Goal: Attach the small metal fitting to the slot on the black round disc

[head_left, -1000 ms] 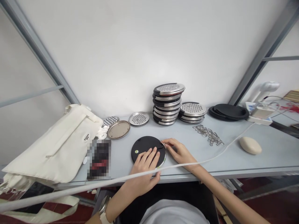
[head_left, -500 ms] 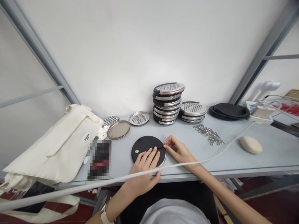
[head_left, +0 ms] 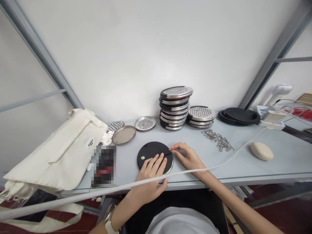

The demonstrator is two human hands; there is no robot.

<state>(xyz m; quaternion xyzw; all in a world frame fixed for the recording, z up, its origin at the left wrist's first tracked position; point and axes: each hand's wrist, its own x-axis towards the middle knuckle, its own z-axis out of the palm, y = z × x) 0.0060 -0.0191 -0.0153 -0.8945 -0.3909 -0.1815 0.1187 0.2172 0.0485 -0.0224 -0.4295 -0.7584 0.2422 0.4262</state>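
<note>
A round black disc (head_left: 152, 151) with a small pale sticker lies on the table in front of me. My left hand (head_left: 153, 174) rests on its lower right part, fingers stretched out flat, the thumb off beside the near edge. At the disc's right edge, my right hand (head_left: 186, 156) pinches a small metal clip (head_left: 170, 150) between thumb and fingertips. The clip touches a thin dark strip that runs in from under my left fingers; how they join is too small to make out. More wire clips (head_left: 218, 139) lie in a loose pile to the right.
Behind the disc stand a tall stack of round graters (head_left: 175, 110) and a shorter stack (head_left: 201, 117). Black discs (head_left: 240, 116) lie at the back right. A white cable (head_left: 212, 168) crosses over both arms. A cream bag (head_left: 56, 151) and a beige mouse-like object (head_left: 261, 151) flank me.
My right fingers first drew slightly away from the disc's edge, turning the clip upright, then came back in and lowered it against the edge. My left hand has stayed put.
</note>
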